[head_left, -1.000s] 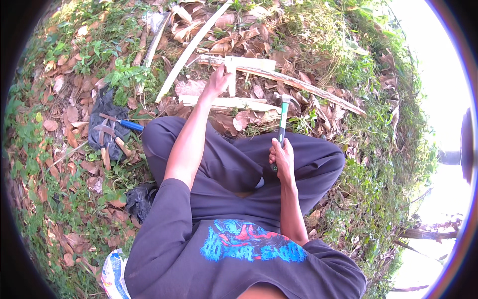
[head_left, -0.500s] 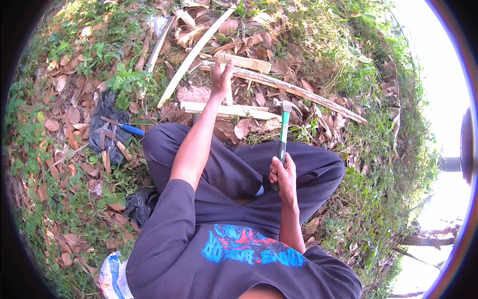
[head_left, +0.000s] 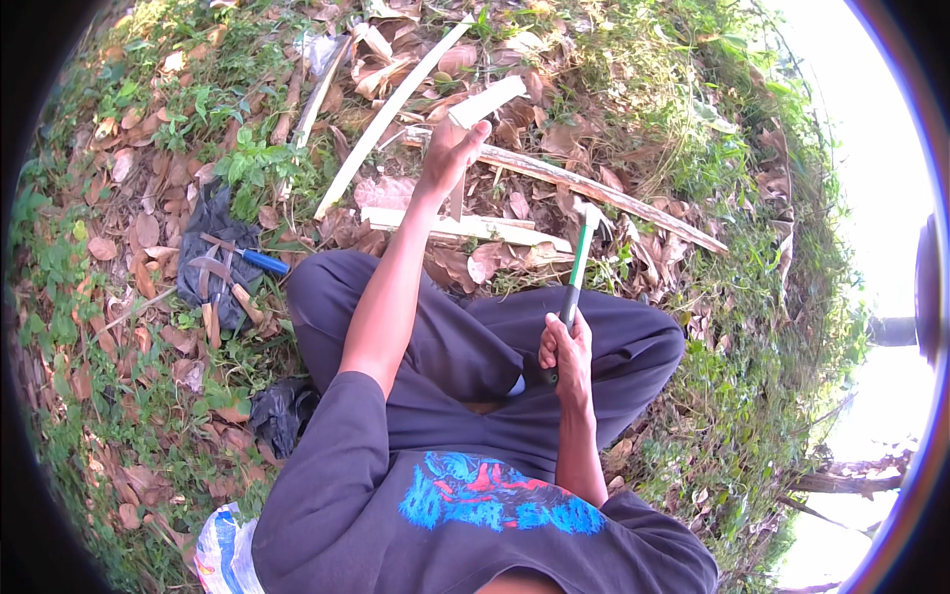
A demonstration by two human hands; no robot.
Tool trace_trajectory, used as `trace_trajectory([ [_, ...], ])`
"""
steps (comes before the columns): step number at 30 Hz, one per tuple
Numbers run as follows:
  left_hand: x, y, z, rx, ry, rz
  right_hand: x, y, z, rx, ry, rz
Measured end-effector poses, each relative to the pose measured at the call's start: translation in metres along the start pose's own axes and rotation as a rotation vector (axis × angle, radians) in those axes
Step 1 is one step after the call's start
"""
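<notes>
At the far middle, my left hand [head_left: 451, 160] is closed around a pale wooden piece [head_left: 489, 101], whose wide end tilts up to the right beyond the fingers. A narrow wooden strip [head_left: 457, 201] shows below that hand; whether the two are joined is hidden by my fingers. My right hand [head_left: 566, 348], above my right thigh, grips the dark handle of a claw hammer [head_left: 581, 255]. The hammer stands head up, leaning slightly right, its metal head apart from the wood. Beneath my left wrist, split wooden boards [head_left: 475, 228] lie on the leaves.
A long pale strip [head_left: 396, 114] and a bark-edged strip [head_left: 614, 195] lie on leafy ground. To the left, a black plastic sheet [head_left: 206, 233] carries a blue-handled tool [head_left: 262, 261] and several wooden-handled tools. My crossed legs [head_left: 426, 346] fill the near middle.
The wooden piece has turned in my left hand, its right end swinging up and away. My right hand has shifted the hammer slightly right, and its head leans further right.
</notes>
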State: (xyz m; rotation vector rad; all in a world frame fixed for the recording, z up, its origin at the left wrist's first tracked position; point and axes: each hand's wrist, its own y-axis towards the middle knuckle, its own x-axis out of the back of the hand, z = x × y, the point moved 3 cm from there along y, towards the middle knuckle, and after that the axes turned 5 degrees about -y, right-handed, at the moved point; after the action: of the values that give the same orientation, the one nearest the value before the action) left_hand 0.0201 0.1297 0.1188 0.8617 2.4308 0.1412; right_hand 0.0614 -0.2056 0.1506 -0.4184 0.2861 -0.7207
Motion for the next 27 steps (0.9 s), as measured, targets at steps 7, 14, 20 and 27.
trace_trajectory([
  [7,-0.072,-0.024,-0.067,0.392,-0.486,0.373,-0.008,0.025,0.080,0.449,0.163,0.145],
  [14,-0.098,-0.050,-0.091,0.479,-0.562,0.517,-0.041,0.021,0.147,0.627,0.293,0.071],
  [20,-0.096,-0.062,-0.089,0.585,-0.588,0.651,-0.030,0.034,0.137,0.538,0.416,-0.100],
  [27,-0.101,-0.072,-0.090,0.660,-0.611,0.776,-0.025,0.027,0.146,0.541,0.434,-0.057],
])
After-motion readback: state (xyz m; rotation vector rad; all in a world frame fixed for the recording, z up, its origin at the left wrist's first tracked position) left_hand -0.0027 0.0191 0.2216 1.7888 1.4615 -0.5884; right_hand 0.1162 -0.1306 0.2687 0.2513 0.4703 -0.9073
